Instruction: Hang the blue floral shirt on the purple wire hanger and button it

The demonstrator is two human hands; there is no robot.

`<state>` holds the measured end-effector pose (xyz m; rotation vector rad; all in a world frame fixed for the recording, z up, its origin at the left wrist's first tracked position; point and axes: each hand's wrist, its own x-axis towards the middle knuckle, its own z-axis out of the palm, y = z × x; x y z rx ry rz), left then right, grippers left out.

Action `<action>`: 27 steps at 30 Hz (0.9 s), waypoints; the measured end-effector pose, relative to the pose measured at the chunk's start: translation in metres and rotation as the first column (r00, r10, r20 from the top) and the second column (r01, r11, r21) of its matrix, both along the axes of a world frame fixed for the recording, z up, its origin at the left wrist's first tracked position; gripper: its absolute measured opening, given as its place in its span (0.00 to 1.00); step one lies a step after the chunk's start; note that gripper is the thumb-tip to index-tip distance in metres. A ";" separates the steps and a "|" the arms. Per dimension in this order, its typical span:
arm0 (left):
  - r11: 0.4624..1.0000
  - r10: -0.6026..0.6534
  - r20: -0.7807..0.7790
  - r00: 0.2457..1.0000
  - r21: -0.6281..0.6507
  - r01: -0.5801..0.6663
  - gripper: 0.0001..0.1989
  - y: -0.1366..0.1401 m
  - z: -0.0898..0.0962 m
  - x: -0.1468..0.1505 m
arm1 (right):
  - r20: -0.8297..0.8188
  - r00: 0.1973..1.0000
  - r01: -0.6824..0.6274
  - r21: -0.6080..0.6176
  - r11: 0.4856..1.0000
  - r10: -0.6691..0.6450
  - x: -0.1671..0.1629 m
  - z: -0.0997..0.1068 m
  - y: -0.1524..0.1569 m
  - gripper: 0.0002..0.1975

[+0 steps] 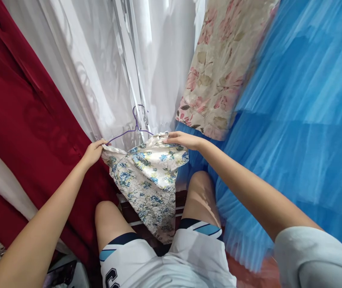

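Observation:
A white garment with blue and yellow flowers [149, 188] hangs from a thin purple hanger [136, 127] in front of my knees. My left hand [95, 152] pinches its upper left corner, close to the hanger's left end. At the upper right edge, my right hand [183, 140] grips the cloth, thumb and fingers pressed on it. The hanger's hook sits at a white metal bar [135, 72]. Folds hide the hanger's right end.
Dark red cloth [23, 88] hangs on the left, white curtains [93, 64] behind. A pink-flowered cloth [216, 80] and a blue tulle skirt [294, 132] hang at right. At lower left stands a pale container [81, 276] with a dark flat object [61, 274] at it.

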<state>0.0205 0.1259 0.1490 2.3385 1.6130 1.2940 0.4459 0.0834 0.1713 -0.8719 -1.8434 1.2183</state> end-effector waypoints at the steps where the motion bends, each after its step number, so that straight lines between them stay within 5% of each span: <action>1: 0.998 -0.054 0.063 0.997 0.022 0.053 0.20 -0.002 0.003 0.004 | 0.030 0.999 0.026 0.049 0.998 -0.028 0.002 -0.005 -0.003 0.13; 5: 0.978 -0.175 0.274 0.946 0.158 0.135 0.24 -0.015 0.015 0.033 | 0.022 0.984 0.173 0.131 0.976 -0.178 0.013 -0.034 -0.020 0.18; 9: 0.975 -0.138 0.150 0.979 0.193 0.108 0.17 -0.033 0.023 0.063 | -0.234 0.926 0.334 0.143 0.932 -0.297 0.019 -0.044 -0.037 0.20; 14: 0.958 -0.097 -0.108 0.989 0.258 0.122 0.11 -0.043 0.030 0.088 | -0.347 0.878 0.402 0.162 0.901 -0.329 0.024 -0.009 -0.041 0.18; 19: 0.936 -0.115 -0.105 0.988 0.323 0.143 0.11 -0.043 0.034 0.107 | -0.408 0.838 0.441 0.116 0.890 -0.363 0.021 0.030 -0.034 0.15; 23: 0.950 -0.072 0.049 0.996 0.308 0.053 0.11 -0.034 0.027 0.101 | -0.424 0.869 0.326 0.106 0.940 -0.253 -0.008 0.038 -0.048 0.18; 25: 0.979 -0.061 0.264 0.963 0.202 0.006 0.13 -0.029 0.017 0.090 | -0.329 0.943 0.110 0.175 0.978 -0.048 -0.025 0.033 -0.068 0.23; 27: 0.996 -0.048 0.543 0.839 0.092 -0.003 0.19 -0.028 0.004 0.079 | -0.143 0.961 -0.204 0.215 0.955 0.238 -0.040 0.024 -0.091 0.27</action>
